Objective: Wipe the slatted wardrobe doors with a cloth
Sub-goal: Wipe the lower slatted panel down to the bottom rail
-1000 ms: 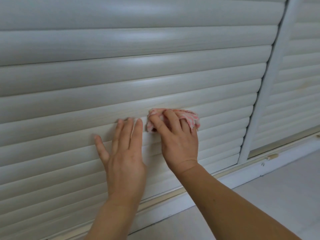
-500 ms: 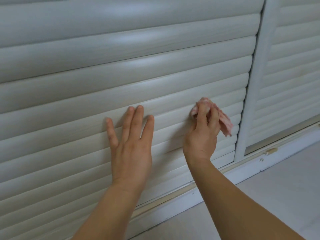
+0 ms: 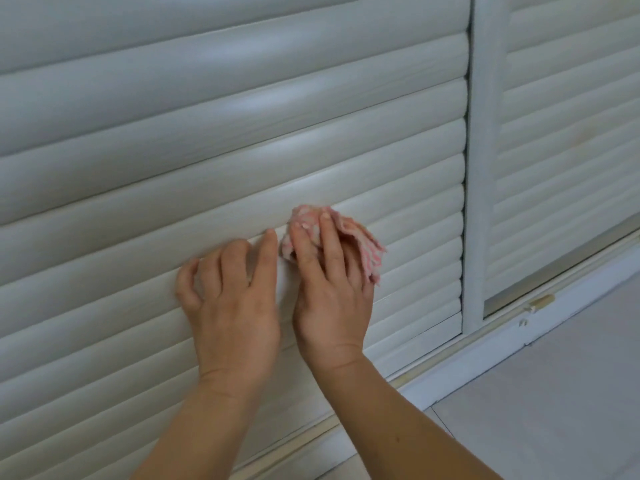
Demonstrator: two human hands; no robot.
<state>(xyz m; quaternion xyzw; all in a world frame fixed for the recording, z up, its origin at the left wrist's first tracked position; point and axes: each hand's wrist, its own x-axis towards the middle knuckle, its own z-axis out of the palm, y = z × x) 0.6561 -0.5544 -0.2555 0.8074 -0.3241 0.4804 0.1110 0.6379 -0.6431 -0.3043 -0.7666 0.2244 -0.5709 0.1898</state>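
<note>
The white slatted wardrobe door (image 3: 242,133) fills most of the view. A bunched pink and white cloth (image 3: 367,247) lies against a slat in the door's lower part, held there by my right hand (image 3: 329,299), whose fingers lie over it. My left hand (image 3: 232,306) rests on the slats just left of the cloth, its index finger stretched out and the other fingers bent at the tips. The two hands sit side by side, almost touching.
A white vertical stile (image 3: 481,168) separates this door from a second slatted door (image 3: 571,133) on the right. Below runs the bottom track (image 3: 502,337) with a small beige fitting (image 3: 540,301). Pale floor tiles (image 3: 554,410) lie at the lower right.
My right hand has swept the cloth from near the stile back leftward along the slat, up to my left hand. The left hand's fingers have bent from flat.
</note>
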